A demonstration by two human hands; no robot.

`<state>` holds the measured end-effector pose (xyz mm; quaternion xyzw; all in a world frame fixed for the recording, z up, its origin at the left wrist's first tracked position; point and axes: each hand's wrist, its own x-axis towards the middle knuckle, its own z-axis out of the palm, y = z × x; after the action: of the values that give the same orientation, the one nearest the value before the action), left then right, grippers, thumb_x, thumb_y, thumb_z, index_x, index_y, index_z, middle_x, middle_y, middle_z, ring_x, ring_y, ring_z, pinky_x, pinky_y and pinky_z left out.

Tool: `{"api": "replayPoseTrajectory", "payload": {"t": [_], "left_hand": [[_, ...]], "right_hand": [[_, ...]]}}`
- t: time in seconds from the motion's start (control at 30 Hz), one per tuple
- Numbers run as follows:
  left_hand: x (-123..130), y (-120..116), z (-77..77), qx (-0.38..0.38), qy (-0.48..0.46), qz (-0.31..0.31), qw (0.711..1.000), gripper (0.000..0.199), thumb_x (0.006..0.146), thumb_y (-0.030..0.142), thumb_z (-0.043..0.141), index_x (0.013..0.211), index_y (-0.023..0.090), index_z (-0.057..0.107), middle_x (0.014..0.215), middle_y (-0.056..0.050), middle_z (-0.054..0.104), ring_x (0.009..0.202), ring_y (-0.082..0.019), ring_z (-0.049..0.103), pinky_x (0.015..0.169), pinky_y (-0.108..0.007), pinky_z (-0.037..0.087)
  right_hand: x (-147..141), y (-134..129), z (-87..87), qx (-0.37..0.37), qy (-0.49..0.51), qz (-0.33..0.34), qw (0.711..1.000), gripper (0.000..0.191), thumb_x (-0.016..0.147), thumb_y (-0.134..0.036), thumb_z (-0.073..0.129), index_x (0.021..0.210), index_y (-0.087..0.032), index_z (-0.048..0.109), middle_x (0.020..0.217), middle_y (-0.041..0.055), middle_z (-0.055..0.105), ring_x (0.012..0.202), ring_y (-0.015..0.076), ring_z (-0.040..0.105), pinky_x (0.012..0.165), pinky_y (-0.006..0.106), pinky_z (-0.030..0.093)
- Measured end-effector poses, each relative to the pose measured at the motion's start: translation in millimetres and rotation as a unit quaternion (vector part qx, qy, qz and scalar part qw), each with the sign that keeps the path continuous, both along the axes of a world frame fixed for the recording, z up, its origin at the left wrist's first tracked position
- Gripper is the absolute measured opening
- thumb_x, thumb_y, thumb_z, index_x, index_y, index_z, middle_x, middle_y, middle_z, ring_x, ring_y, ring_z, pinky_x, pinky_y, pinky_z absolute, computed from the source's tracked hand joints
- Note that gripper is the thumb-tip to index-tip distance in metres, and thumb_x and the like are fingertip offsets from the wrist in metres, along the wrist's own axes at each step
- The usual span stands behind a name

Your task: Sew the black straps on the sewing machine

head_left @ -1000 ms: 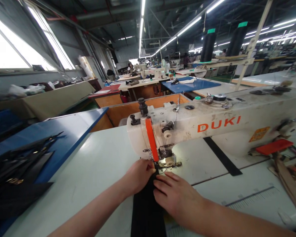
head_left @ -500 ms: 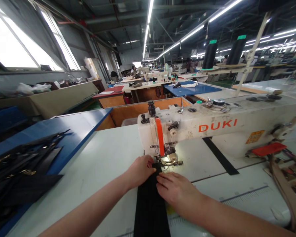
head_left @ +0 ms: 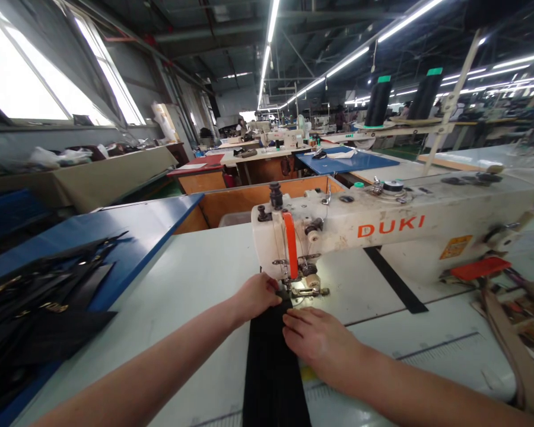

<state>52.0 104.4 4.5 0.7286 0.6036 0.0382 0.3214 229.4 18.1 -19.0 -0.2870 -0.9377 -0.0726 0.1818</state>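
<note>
A wide black fabric strip [head_left: 273, 362] runs from the near edge of the view up to the presser foot of a white sewing machine [head_left: 338, 216]. Its far end lies beside the lit needle area [head_left: 300, 289]. My left hand [head_left: 260, 295] pinches the strip's far left edge, thumb on top, close to the needle. On the right edge, a little nearer to me, my right hand [head_left: 315, 341] grips the strip with bent fingers held together; its thumb is hidden. The orange lever guard [head_left: 290, 246] stands just above the fabric's end.
A narrow black strip [head_left: 396, 281] lies under the machine arm. Black pieces with gold-coloured metal parts [head_left: 48, 308] are piled on the blue table [head_left: 151, 231] at left. Two black thread cones [head_left: 378, 101] stand behind the machine. A red tray [head_left: 480, 268] sits at right.
My left hand has shifted slightly forward, towards the needle, still pinching the fabric. The right hand stays almost in place. The view has moved a little.
</note>
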Motion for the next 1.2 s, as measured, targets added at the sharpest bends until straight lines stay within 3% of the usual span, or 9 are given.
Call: {"api": "replayPoseTrajectory", "payload": {"t": [0.17, 0.57, 0.73, 0.93, 1.07, 1.2], "left_hand": [[5, 3, -4.2, 0.014, -0.037, 0.020, 0.999, 0.020, 0.093, 0.029, 0.061, 0.105, 0.013, 0.061, 0.099, -0.005, 0.064, 0.082, -0.017, 0.064, 0.072, -0.034, 0.055], [11, 11, 7.1, 0.061, -0.110, 0.004, 0.992, 0.014, 0.089, 0.021, 0.066, 0.100, 0.013, 0.065, 0.107, -0.005, 0.065, 0.098, -0.023, 0.063, 0.086, -0.042, 0.052], [12, 12, 7.5, 0.079, -0.118, 0.020, 0.990, 0.020, 0.078, 0.007, 0.068, 0.096, 0.014, 0.067, 0.105, -0.005, 0.069, 0.102, -0.024, 0.063, 0.093, -0.044, 0.049], [13, 8, 11.3, 0.090, -0.117, 0.031, 0.989, 0.026, 0.066, 0.004, 0.060, 0.086, 0.017, 0.070, 0.095, -0.001, 0.074, 0.094, -0.027, 0.067, 0.085, -0.036, 0.054], [14, 7, 11.2, 0.100, -0.104, 0.017, 0.989, 0.027, 0.068, 0.002, 0.061, 0.089, 0.015, 0.070, 0.098, -0.002, 0.073, 0.094, -0.025, 0.067, 0.086, -0.036, 0.053], [15, 11, 7.1, 0.113, -0.072, 0.007, 0.991, 0.009, 0.082, 0.011, 0.066, 0.091, 0.012, 0.065, 0.095, -0.003, 0.069, 0.088, -0.019, 0.066, 0.081, -0.037, 0.054]], "right_hand": [[3, 6, 1.2, 0.016, -0.015, 0.012, 1.000, 0.012, 0.091, -0.015, 0.058, 0.099, -0.010, 0.066, 0.113, 0.0133, 0.067, 0.106, 0.0228, 0.061, 0.094, 0.034, 0.048], [7, 22, 1.3, 0.004, -0.020, -0.008, 1.000, 0.012, 0.092, -0.013, 0.057, 0.099, -0.013, 0.066, 0.115, 0.0099, 0.068, 0.111, 0.0208, 0.060, 0.096, 0.031, 0.047], [8, 23, 3.0, -0.032, -0.023, -0.011, 0.999, 0.014, 0.094, -0.015, 0.055, 0.102, -0.013, 0.065, 0.118, 0.0120, 0.066, 0.113, 0.0209, 0.058, 0.096, 0.033, 0.047], [7, 24, 0.2, -0.020, -0.021, -0.023, 0.999, 0.014, 0.095, -0.016, 0.053, 0.101, -0.014, 0.065, 0.120, 0.0114, 0.065, 0.112, 0.0210, 0.059, 0.094, 0.033, 0.047], [8, 24, 0.9, -0.027, -0.021, -0.024, 0.999, 0.014, 0.096, -0.018, 0.053, 0.100, -0.014, 0.065, 0.119, 0.0116, 0.065, 0.111, 0.0217, 0.060, 0.093, 0.034, 0.048], [8, 24, 3.4, -0.029, -0.023, -0.016, 0.999, 0.013, 0.095, -0.018, 0.054, 0.100, -0.012, 0.065, 0.119, 0.0122, 0.065, 0.111, 0.0227, 0.060, 0.095, 0.035, 0.048]]}}
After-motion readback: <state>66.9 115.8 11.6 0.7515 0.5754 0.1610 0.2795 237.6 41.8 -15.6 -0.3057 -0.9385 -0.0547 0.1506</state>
